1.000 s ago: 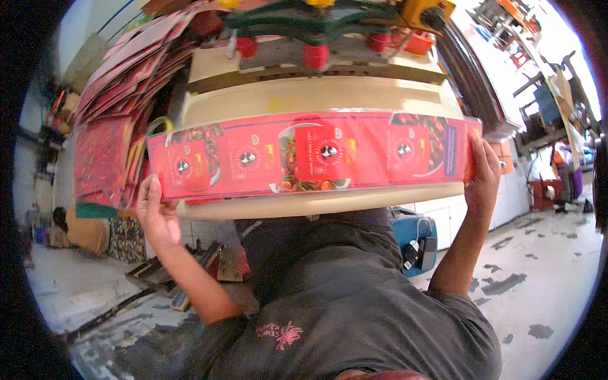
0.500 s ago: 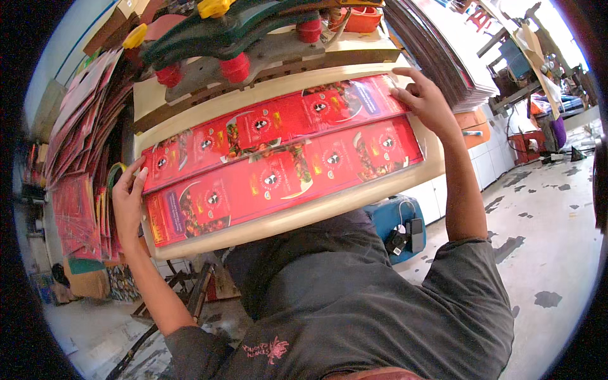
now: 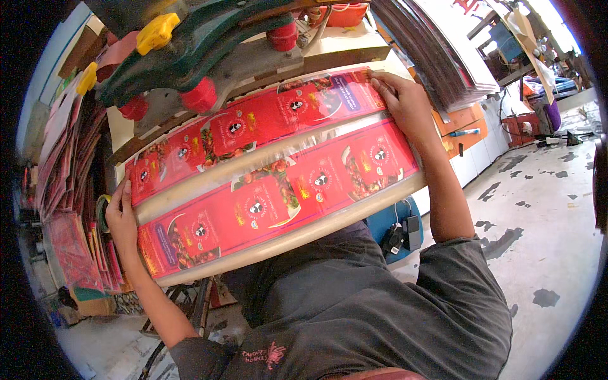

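Two long red printed sheets lie side by side on a cream work surface (image 3: pixel 209 183) in front of me. The far sheet (image 3: pixel 218 130) has food pictures and round white emblems; the near sheet (image 3: pixel 253 206) looks alike and lies closer to my body. My left hand (image 3: pixel 121 218) is closed at the far sheet's left end, thumb on top. My right hand (image 3: pixel 405 104) has bent fingers gripping that sheet's right end, its wrist beside the near sheet's right end. A strip of cream surface shows between the two sheets.
A dark green machine frame (image 3: pixel 183 66) with yellow knobs and red round feet stands just beyond the sheets. Stacked red sheets (image 3: pixel 76 171) stand at left. A tall stack of boards (image 3: pixel 437 57) rises at right. A blue stool (image 3: pixel 400 237) holds black adapters.
Both hands have drawn the far sheet away from the near one, widening the gap between them. The view has shifted, and the machine appears farther left.
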Demonstrator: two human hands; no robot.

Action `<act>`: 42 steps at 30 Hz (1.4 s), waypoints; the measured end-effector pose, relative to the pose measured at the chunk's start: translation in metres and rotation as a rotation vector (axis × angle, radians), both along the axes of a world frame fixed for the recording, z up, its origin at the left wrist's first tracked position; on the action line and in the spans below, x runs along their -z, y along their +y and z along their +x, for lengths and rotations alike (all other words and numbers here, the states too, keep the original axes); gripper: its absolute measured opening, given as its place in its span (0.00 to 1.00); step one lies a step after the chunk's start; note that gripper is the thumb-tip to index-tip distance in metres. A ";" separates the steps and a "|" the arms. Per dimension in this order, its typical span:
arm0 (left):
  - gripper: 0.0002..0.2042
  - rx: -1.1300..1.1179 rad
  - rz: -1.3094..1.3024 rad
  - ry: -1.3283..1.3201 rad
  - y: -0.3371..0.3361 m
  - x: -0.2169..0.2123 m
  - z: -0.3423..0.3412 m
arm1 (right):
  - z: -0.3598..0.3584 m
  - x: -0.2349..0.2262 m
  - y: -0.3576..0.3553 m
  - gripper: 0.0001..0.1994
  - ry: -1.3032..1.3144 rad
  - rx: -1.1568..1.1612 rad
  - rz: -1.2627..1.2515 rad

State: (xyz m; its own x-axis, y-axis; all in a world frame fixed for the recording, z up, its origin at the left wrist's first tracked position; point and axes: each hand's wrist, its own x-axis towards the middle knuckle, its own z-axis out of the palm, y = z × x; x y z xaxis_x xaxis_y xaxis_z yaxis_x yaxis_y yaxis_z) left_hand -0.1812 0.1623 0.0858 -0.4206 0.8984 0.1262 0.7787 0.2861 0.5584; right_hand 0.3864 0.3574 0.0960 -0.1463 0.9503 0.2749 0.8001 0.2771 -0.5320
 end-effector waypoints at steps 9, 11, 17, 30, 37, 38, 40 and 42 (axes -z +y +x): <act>0.21 -0.003 -0.041 0.044 -0.003 0.003 -0.010 | 0.000 0.005 0.001 0.14 0.018 0.013 0.017; 0.20 0.022 -0.017 0.053 -0.003 0.007 -0.014 | -0.001 0.004 0.001 0.14 0.006 0.017 0.014; 0.20 0.029 -0.005 0.042 -0.002 0.003 -0.010 | -0.001 0.001 -0.001 0.15 0.030 0.015 0.006; 0.21 -0.020 0.038 -0.087 -0.001 -0.008 0.009 | -0.004 -0.004 -0.003 0.15 0.034 0.064 -0.093; 0.19 -0.031 0.037 -0.017 -0.009 -0.007 0.003 | -0.014 -0.004 -0.004 0.16 0.186 -0.029 -0.067; 0.19 -0.044 0.019 0.000 -0.004 -0.008 0.009 | -0.009 -0.006 -0.004 0.16 0.150 -0.040 -0.070; 0.19 -0.043 0.021 0.014 0.004 -0.012 0.019 | 0.001 -0.008 -0.003 0.17 0.116 -0.054 -0.070; 0.19 -0.047 0.066 0.002 -0.001 -0.012 0.017 | 0.000 -0.006 -0.001 0.18 0.117 -0.052 -0.096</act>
State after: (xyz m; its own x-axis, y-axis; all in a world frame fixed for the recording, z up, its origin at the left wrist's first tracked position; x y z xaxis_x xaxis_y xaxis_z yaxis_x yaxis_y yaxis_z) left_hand -0.1644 0.1614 0.0979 -0.4621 0.8672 0.1856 0.7664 0.2853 0.5756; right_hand 0.3863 0.3568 0.1023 -0.1682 0.9651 0.2008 0.7171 0.2596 -0.6469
